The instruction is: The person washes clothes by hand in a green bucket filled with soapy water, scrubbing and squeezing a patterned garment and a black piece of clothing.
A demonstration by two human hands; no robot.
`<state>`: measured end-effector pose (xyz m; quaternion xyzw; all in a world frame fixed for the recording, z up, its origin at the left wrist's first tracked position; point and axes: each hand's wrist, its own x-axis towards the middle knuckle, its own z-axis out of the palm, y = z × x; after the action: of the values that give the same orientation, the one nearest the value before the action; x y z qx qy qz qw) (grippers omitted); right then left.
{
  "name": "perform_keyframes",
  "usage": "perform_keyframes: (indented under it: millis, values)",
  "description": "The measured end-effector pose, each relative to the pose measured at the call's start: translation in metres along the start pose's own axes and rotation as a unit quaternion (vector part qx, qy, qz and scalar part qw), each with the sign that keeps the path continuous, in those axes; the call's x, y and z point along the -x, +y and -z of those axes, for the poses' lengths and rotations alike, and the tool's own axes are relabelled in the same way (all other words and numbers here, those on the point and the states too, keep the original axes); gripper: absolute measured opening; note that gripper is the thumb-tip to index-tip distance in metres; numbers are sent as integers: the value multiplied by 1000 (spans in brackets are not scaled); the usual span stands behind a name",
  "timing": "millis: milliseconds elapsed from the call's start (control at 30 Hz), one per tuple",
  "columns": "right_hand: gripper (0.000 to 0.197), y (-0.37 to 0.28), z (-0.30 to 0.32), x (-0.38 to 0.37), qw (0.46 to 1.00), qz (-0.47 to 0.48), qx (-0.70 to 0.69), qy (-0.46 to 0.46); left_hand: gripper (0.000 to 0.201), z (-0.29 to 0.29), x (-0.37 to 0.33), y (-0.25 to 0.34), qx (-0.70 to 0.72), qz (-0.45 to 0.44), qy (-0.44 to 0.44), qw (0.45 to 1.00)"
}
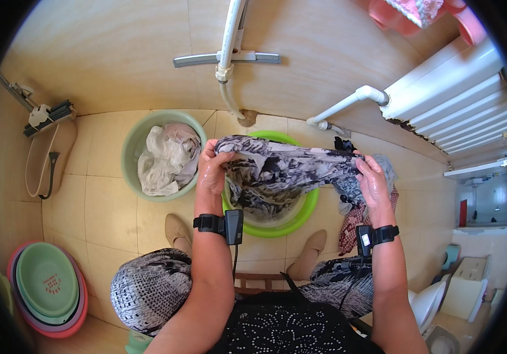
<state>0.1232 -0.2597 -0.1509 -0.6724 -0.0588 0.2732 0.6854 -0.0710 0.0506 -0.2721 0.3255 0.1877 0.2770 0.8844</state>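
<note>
Fingers of the left hand and the right hand are closed on the two ends of a wet patterned cloth, stretched between them above the bright green basin. Just left stands a pale green basin with white laundry. Stacked basins lie well apart on the tiled floor; a white radiator stands at the right.

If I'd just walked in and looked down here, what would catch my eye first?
Most likely the wet black-and-white patterned garment, stretched between the left hand and right hand over a bright green basin on the tiled floor. Left of it, a pale green basin holds a heap of light laundry.
</note>
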Motion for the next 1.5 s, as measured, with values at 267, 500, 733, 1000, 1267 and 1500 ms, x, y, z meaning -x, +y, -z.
perform_keyframes:
  millis: [267, 500, 733, 1000, 1267, 1500]
  values:
    - [26, 74, 14, -3, 875, -79, 417, -232, 37, 28, 10, -13, -528, 145, -183, 817]
    - [29, 100, -18, -34, 820, -84, 522, -220, 24, 36, 20, -40, -741, 138, -191, 629]
    - [33, 141, -64, -73, 775, -1, 619, -128, 17, 5, 21, -78, -729, 108, -143, 660]
    - [10, 117, -75, -62, 778, 109, 556, -272, 38, -31, 8, -87, -599, -27, -234, 765]
    - [7, -59, -59, -22, 944, 57, 186, -266, 48, -96, 0, -31, -804, 95, -375, 451]
    - [18, -121, -20, 30, 911, 182, 310, -202, 50, -101, -2, 33, -897, 57, -235, 371]
